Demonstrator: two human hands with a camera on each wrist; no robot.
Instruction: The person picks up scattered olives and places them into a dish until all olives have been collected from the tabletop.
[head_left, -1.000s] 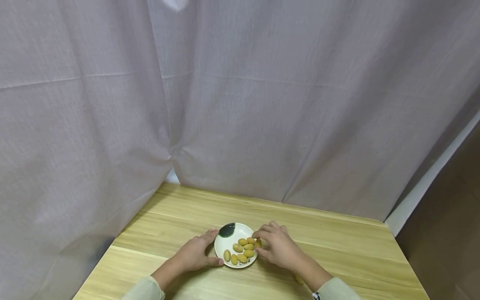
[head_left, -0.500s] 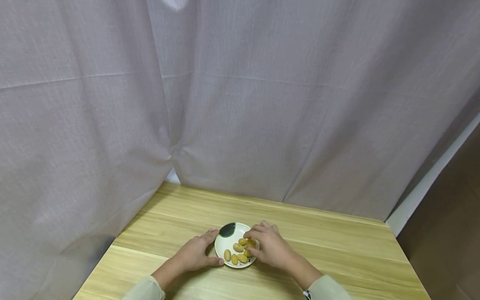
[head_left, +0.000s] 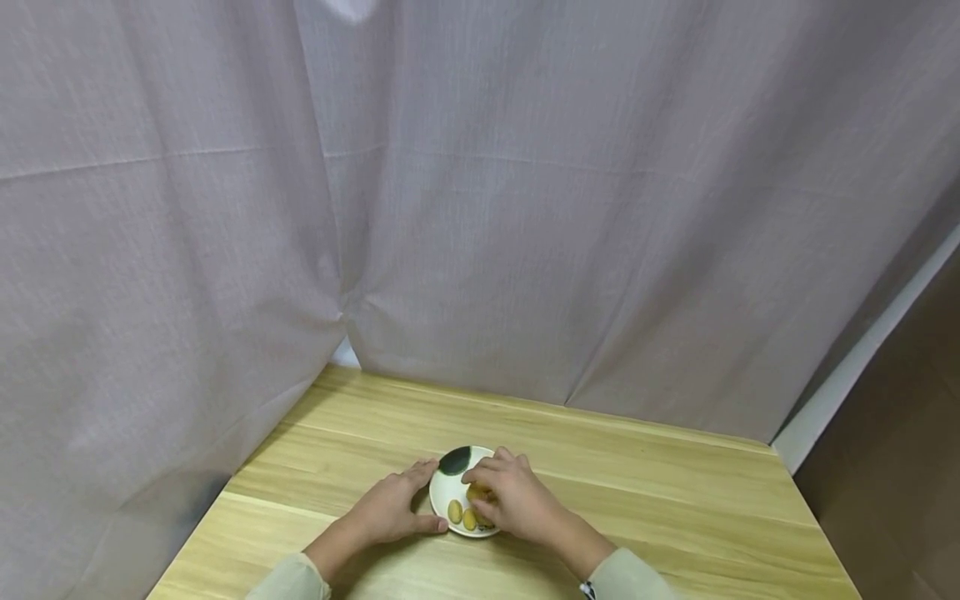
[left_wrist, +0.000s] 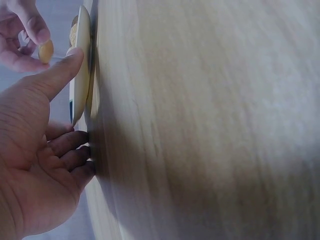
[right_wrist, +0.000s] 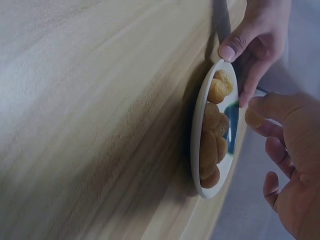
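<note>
A small round plate (head_left: 448,486), white with a dark green patch, lies on the table. Several wrinkled yellow oval fruits (right_wrist: 210,150) sit together on it. My left hand (head_left: 390,504) holds the plate's left side, its thumb on the near rim and its fingers along the far side. Over the plate is my right hand (head_left: 521,500), pinching one yellow fruit (left_wrist: 45,51) between thumb and fingers. In the right wrist view that fruit appears raised clear of the plate. From the head view, the right hand hides part of the plate and most of its fruits.
The pale wooden table (head_left: 675,500) reaches back to a grey-mauve curtain (head_left: 480,208), which also hangs along the left side. A brown panel (head_left: 892,433) stands beyond the table's right edge.
My right hand has moved left from the plate's right edge to over its middle, carrying the fruit. A fruit earlier visible by the right wrist is out of sight. The left hand has stayed still.
</note>
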